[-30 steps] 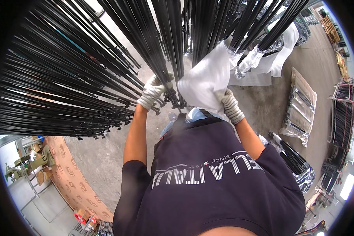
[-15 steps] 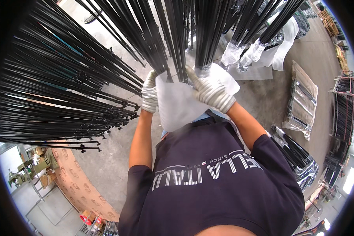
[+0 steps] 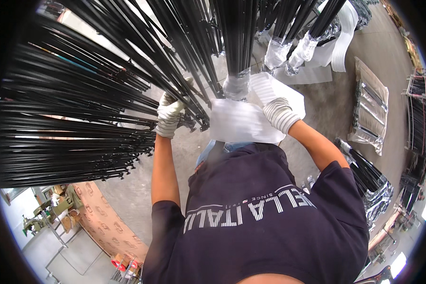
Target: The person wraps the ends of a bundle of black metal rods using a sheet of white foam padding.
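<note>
Left hand [image 3: 169, 112] curled round black rods [image 3: 193, 109]; right hand [image 3: 280, 114] gripping white sheet [image 3: 241, 120], grip partly hidden. Plastic-wrapped bundle [image 3: 236, 84] just beyond sheet.

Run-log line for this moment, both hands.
left hand: gripping black rods | right hand: holding white foam sheet | beyond sheet: rod bundle, lower end in clear plastic

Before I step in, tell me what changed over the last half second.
The right hand drew the white foam sheet rightward, away from the left hand, uncovering rod ends at the left hand. Nothing was visibly let go: the right hand still holds the sheet, the left is on black rods, and the film-wrapped flat pack still lies at right.
</note>
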### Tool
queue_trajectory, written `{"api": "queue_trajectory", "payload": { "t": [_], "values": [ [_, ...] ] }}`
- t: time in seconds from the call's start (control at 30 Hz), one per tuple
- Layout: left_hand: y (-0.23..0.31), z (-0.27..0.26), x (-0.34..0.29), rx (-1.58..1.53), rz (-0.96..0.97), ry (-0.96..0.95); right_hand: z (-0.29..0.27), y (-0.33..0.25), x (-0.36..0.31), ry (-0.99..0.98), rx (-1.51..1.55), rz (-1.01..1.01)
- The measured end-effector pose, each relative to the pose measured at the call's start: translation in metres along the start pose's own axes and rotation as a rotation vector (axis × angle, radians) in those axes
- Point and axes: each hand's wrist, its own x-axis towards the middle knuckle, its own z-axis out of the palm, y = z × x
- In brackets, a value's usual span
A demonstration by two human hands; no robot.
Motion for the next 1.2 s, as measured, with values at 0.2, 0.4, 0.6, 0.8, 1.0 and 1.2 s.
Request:
{"api": "queue_trajectory", "payload": {
  "t": [0.2, 0.4, 0.6, 0.8, 1.0, 1.2],
  "values": [
    [-0.003, -0.005, -0.01, 0.233, -0.041, 0.259, -0.003, -0.018, -0.005, 0.245, 0.274, 0.023],
    [0.006, 0.009, -0.009, 0.137, 0.007, 0.217, -0.064, -0.045, -0.025, 0.668, 0.636, -0.306],
    [0.018, 0.021, -0.007, 0.184, -0.034, 0.157, -0.069, -0.068, -0.017, 0.479, 0.677, -0.353],
    [0.012, 0.025, 0.001, 0.133, -0.027, 0.065, -0.06, -0.087, 0.008, 0.522, 0.939, -0.086],
    [0.007, 0.017, -0.004, 0.246, -0.077, 0.043, -0.06, -0.083, 0.022, 0.552, 1.162, 0.161],
    [0.001, 0.016, -0.009, 0.193, 0.041, 0.11, -0.06, -0.08, 0.037, 0.471, 1.278, -0.029]
  ]
}}
